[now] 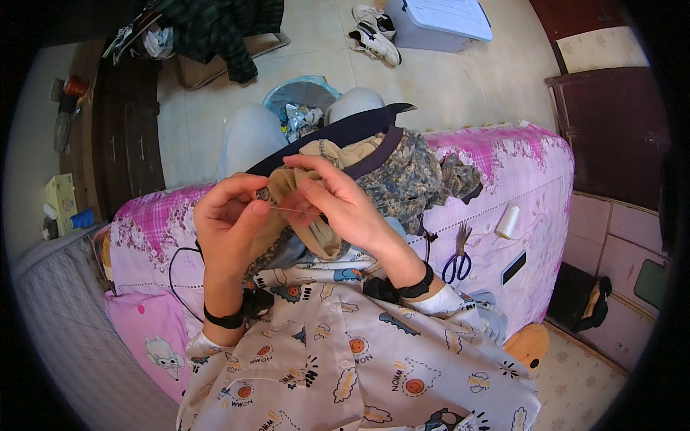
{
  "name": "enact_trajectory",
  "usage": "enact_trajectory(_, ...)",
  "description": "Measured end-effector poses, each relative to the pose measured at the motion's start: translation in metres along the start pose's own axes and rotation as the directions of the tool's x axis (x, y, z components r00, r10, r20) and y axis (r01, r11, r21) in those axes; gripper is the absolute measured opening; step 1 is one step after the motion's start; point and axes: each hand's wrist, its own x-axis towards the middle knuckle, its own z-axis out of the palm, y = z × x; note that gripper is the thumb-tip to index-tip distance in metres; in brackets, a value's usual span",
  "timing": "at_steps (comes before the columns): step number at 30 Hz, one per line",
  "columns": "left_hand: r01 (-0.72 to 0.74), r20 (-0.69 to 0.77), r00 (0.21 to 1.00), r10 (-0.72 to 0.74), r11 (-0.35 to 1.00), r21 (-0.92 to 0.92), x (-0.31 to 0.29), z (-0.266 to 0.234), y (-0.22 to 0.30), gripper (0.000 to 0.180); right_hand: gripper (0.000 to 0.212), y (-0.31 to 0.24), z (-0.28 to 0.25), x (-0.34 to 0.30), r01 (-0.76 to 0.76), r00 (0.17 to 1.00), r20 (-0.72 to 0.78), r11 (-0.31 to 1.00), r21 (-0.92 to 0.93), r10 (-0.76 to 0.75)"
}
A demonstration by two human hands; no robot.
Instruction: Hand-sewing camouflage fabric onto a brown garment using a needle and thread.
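My left hand [230, 215] pinches a small dark round button [263, 194] between thumb and fingertips. From beside the button a thin pale thread [289, 210] runs across to my right hand [348, 208], whose fingers curl in at its end and are partly blurred. Whether a needle is on it, I cannot tell. Under both hands, over my lap, lies a camouflage garment [402, 172] with beige lining [325, 241] and a dark band [323, 140].
On the pink bedspread [517, 154] to my right lie scissors [458, 258], a white thread spool [507, 221] and a phone [514, 268]. A bin [298, 87] with litter stands between my knees. Shoes [376, 43] and a lidded storage box [438, 25] are farther off.
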Motion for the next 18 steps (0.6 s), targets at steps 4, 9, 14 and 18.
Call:
enact_trajectory(4, -0.054, 0.031, 0.998, 0.052, 0.996, 0.071, -0.002, 0.001, -0.001, 0.027, 0.031, 0.009, 0.002, 0.007, -0.041, 0.996, 0.089, 0.984, 0.174, 0.025)
enact_trajectory(9, -0.124, 0.071, 0.991, 0.114, 0.98, 0.158, -0.003, 0.008, 0.003, 0.03, 0.034, 0.012, 0.003, 0.01, -0.134, 0.977, 0.211, 0.888, 0.44, 0.043)
enact_trajectory(14, -0.228, 0.103, 0.973, 0.206, 0.922, 0.312, -0.004, 0.012, 0.006, 0.029, 0.028, 0.014, -0.002, 0.013, 0.01, 1.0, 0.013, 0.897, 0.443, -0.017)
enact_trajectory(18, -0.229, 0.07, 0.973, 0.219, 0.89, 0.394, -0.007, 0.017, 0.0, 0.027, 0.024, 0.008, -0.005, 0.008, 0.205, 0.966, -0.222, 0.908, 0.365, -0.129)
